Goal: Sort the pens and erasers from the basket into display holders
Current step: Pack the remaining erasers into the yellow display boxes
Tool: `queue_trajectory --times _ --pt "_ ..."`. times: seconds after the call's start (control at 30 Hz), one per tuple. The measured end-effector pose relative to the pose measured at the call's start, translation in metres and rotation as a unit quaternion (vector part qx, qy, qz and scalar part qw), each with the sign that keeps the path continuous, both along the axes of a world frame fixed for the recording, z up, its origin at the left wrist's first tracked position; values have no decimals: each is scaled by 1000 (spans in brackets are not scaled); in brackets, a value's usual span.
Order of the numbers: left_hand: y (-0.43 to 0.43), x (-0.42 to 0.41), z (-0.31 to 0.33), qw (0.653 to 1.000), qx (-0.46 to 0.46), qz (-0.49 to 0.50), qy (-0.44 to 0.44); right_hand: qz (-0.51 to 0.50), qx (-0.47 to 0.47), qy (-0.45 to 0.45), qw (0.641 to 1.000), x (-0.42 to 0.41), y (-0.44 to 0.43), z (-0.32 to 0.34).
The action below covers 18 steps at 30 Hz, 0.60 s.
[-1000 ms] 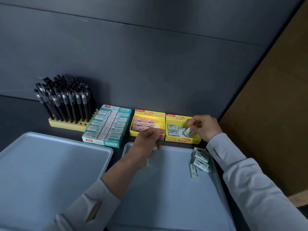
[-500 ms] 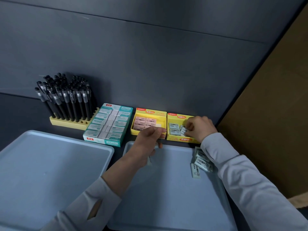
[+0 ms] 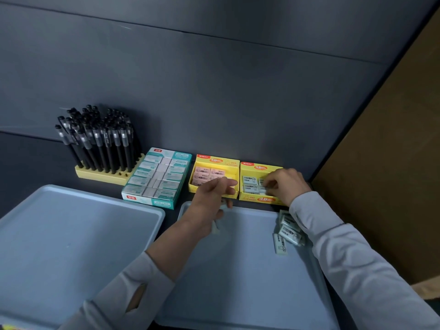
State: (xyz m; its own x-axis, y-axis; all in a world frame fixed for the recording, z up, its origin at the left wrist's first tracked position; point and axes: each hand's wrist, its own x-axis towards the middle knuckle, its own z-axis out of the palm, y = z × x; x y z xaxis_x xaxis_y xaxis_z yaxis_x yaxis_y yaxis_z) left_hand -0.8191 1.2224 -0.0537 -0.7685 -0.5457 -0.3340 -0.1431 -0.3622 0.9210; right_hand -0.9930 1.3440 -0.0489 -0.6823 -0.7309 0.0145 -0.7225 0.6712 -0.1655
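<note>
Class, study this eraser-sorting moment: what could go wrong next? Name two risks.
1. The right hand pinches a white eraser into the right yellow box; a push could knock its neighbours crooked.
2. The left hand seems to grip a pale eraser beside the pink-eraser box; it could drop in there by mistake.

I've got a dark grey wall (image 3: 214,79) filling most of my view, flat and matte. A thin horizontal seam (image 3: 238,40) runs across it high up, sloping down towards the right, and there's a short pale scratch (image 3: 125,27) just above that line on the left. Below, the wall meets a dark bench (image 3: 31,163) of nearly the same grey. On my right a brown board (image 3: 392,175) stands upright, its dark edge cutting diagonally down to the bench corner. A paler tan strip (image 3: 426,289) shows at its foot. Bottom left corner, a small yellow scrap (image 3: 8,327), too blurred to identify.
</note>
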Motion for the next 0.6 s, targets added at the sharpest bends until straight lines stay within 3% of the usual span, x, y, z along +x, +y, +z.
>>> queue_trajectory --times 0.13,0.2,0.27,0.33,0.4,0.6 --pt "-7 -5 4 978 163 84 99 -16 -128 -1 992 16 3 12" --pt "-9 -10 8 957 211 134 148 -14 -208 -152 966 37 -1 22" --pt "-7 -15 15 943 221 176 175 -12 -271 -400 875 64 -8 26" --pt "-5 -20 20 940 204 208 179 -12 -299 -534 791 86 -14 26" --pt "-1 -24 22 941 183 228 170 -9 -321 -573 754 95 -16 22" --pt "-1 -22 16 932 222 225 178 -17 -356 -578 734 79 -6 22"
